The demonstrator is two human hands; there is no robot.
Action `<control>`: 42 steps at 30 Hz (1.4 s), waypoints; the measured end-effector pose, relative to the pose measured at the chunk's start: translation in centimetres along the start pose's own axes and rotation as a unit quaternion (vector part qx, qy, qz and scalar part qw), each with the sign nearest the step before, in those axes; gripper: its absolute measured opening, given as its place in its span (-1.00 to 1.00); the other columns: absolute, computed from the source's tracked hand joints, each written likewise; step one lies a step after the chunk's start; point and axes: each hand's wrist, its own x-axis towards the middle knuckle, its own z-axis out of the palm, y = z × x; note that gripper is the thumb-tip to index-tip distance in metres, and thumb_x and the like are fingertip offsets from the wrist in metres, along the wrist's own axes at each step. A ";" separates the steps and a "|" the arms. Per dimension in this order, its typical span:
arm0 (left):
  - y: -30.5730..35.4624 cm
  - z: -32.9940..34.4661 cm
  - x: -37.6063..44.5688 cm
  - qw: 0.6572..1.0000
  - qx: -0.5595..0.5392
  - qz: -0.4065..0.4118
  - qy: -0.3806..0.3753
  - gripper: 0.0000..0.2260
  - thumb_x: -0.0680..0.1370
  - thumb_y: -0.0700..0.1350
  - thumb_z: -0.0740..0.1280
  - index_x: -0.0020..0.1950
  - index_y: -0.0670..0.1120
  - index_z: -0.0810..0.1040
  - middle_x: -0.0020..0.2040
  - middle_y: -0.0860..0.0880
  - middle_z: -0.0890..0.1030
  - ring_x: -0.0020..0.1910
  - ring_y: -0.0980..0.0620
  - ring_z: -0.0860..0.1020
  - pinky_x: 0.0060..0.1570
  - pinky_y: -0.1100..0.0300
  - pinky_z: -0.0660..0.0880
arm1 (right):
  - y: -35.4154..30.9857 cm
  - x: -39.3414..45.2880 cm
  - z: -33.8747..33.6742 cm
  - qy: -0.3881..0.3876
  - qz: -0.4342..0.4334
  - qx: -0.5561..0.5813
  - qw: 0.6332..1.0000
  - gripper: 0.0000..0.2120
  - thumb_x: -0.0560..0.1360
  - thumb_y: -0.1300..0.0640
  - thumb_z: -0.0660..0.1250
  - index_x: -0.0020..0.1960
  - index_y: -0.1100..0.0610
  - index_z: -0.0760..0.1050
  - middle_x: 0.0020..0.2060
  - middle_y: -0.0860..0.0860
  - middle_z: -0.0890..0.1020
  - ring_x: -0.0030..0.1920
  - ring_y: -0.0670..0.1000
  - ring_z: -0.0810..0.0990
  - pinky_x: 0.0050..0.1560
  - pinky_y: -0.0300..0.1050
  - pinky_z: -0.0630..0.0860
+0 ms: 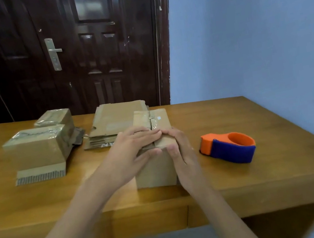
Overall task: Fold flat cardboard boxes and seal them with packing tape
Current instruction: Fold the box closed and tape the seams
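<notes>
Just left of the tape dispenser (228, 148) on the table (266, 173), a small cardboard box (157, 171) — light, stiff — has both hands, left hand (134, 150) and right hand (178, 148), pressing its top flaps flat, neither gripping; best held by its sides.

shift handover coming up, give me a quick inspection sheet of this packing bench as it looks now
surface: wooden table, bare wood at the near edge.
job's things: box in progress upright at centre, top flaps down, tape on part of the seam; stack of flat cardboard behind it; two taped boxes at left; orange and blue tape dispenser lying at right, apart from the box.
clutter: scrap of corrugated card under the nearer taped box.
hands: left hand and right hand both pressing the flaps, no closed grip.
cables: nothing seen.
surroundings: dark door, blue wall.
</notes>
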 end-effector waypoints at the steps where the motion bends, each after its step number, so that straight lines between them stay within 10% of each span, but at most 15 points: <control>1: -0.5 -0.3 0.0 1.000 0.000 0.016 -0.020 -0.47 0.61 0.27 0.18 0.55 0.14 0.44 0.46 0.24 0.50 0.50 0.27 0.29 0.55 -0.02 0.28 | 0.5 0.1 -0.4 -0.007 -0.019 -0.018 1.000 -0.64 0.73 -0.09 0.11 0.52 -0.19 0.33 0.52 -0.12 0.38 0.51 -0.05 0.37 0.39 0.06 0.51; 6: -1.1 1.0 -1.0 0.995 -0.090 0.037 0.025 -0.61 0.70 0.07 0.26 0.55 0.12 0.46 0.54 0.27 0.41 0.66 0.24 0.05 0.66 0.03 -0.09 | 1.4 0.8 -1.4 -0.046 -0.062 -0.059 0.995 -0.61 0.74 0.02 0.16 0.54 -0.24 0.26 0.56 -0.14 0.33 0.46 -0.15 0.43 0.30 0.03 0.59; 14: 0.0 1.9 -0.9 0.987 -0.125 -0.025 0.094 -0.59 0.58 0.19 0.30 0.42 0.17 0.58 0.42 0.26 0.55 0.50 0.31 0.37 0.66 -0.01 0.10 | 0.1 1.7 -6.0 -0.139 -0.003 -0.238 0.961 -0.41 0.67 -0.33 0.08 0.63 -0.37 -0.06 0.61 -0.29 0.18 0.49 -0.27 0.22 0.45 -0.13 0.28; 17: -0.1 1.4 -0.7 0.988 -0.124 -0.019 0.090 -0.65 0.58 0.16 0.36 0.37 0.21 0.60 0.36 0.35 0.56 0.46 0.36 0.39 0.61 0.14 0.11 | 3.2 1.8 -11.1 -0.039 0.019 -0.471 0.881 -0.26 0.57 -0.43 0.15 0.65 -0.18 0.08 0.55 -0.10 0.35 0.51 -0.05 0.36 0.45 -0.01 0.39; 21: 0.4 0.9 -0.3 0.992 -0.097 -0.025 0.080 -0.67 0.56 0.10 0.42 0.34 0.26 0.60 0.31 0.43 0.52 0.41 0.41 0.36 0.43 0.32 0.20 | 5.9 1.8 -14.3 -0.104 0.113 -0.605 0.781 -0.23 0.46 -0.54 0.18 0.53 -0.12 0.31 0.34 0.00 0.50 0.36 0.06 0.44 0.33 0.00 0.42; 26: 0.9 -0.4 0.3 0.999 -0.037 -0.021 0.023 -0.66 0.57 0.09 0.44 0.35 0.29 0.56 0.25 0.53 0.41 0.37 0.49 0.27 0.40 0.19 0.30 | 5.4 2.0 -15.4 -0.126 0.090 -0.512 0.845 -0.24 0.32 -0.59 0.29 0.40 -0.22 0.41 0.28 -0.12 0.47 0.35 0.04 0.45 0.51 0.22 0.19; 31: 1.1 -0.8 0.2 0.997 -0.079 -0.021 -0.012 -0.69 0.59 0.07 0.44 0.32 0.29 0.56 0.33 0.42 0.39 0.38 0.27 0.37 0.28 0.19 0.55 | 0.8 2.0 -15.4 -0.167 0.060 -0.250 0.952 -0.33 0.32 -0.54 0.39 0.32 -0.26 0.46 0.14 -0.26 0.53 0.10 -0.13 0.61 0.02 -0.18 0.56; 42: 6.5 -3.5 -1.6 0.961 -0.269 -0.010 0.064 -0.65 0.62 0.29 0.28 0.25 0.16 0.68 0.16 0.28 0.68 0.29 0.21 0.58 0.18 0.26 0.54 | -6.9 0.8 -15.1 -0.199 -0.031 -0.134 0.970 -0.32 0.42 -0.45 0.40 0.48 -0.30 0.40 0.28 -0.14 0.54 0.26 0.07 0.60 -0.02 -0.04 0.70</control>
